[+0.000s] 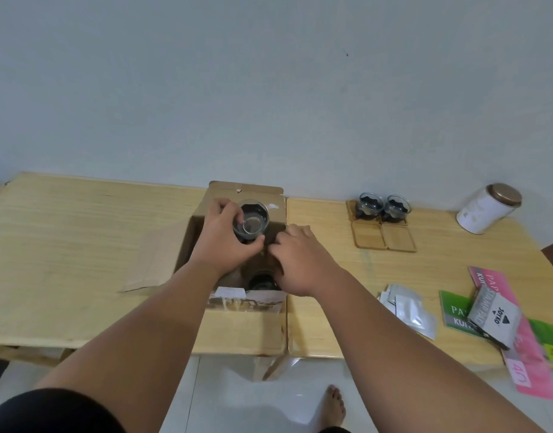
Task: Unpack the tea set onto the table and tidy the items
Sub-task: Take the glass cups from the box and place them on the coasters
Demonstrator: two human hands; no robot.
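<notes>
An open cardboard box (194,232) stands on the wooden table (81,245) at the middle. My left hand (225,242) grips a small glass cup (253,221) with a dark base just above the box. My right hand (297,260) reaches into the box beside it, its fingers curled down into the cardboard insert; what they hold is hidden. Another dark glass piece (262,281) sits lower in the box. At the back right, two matching glass cups (383,206) stand on wooden coasters, with two bare coasters (384,237) in front of them.
A white tin with a copper lid (487,207) lies tilted at the far right. Silver sachets (409,307), a grey stamp-pad pouch (495,318) and green and pink paper packs (518,323) lie at the right front. The box's flap (156,257) lies open to the left.
</notes>
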